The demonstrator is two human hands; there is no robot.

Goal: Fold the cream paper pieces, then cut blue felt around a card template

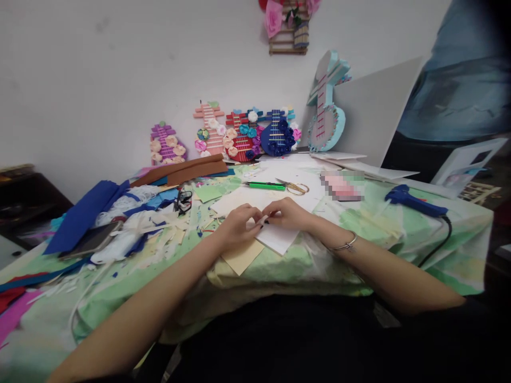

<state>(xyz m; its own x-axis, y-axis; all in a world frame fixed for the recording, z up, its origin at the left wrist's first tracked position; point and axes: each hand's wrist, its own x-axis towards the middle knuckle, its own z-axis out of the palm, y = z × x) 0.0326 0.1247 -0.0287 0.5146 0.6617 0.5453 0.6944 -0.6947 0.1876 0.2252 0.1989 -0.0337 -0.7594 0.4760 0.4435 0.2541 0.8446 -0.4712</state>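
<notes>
Dark clothing [303, 340] | white piece [262, 219] | pinched between left fingers [253, 211], right fingers [276, 207]

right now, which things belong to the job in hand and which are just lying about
Apparently in the job:
white paper by the right hand
cream paper by the left hand

Apparently lying about, untouched:
green cutter
gold-handled scissors
blue glue gun
brown sheets
decorated instrument models

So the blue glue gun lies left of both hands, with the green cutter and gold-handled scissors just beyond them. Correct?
Wrong side: in the head view the blue glue gun lies right of both left hand and right hand. The green cutter and gold-handled scissors are just beyond them.
</notes>
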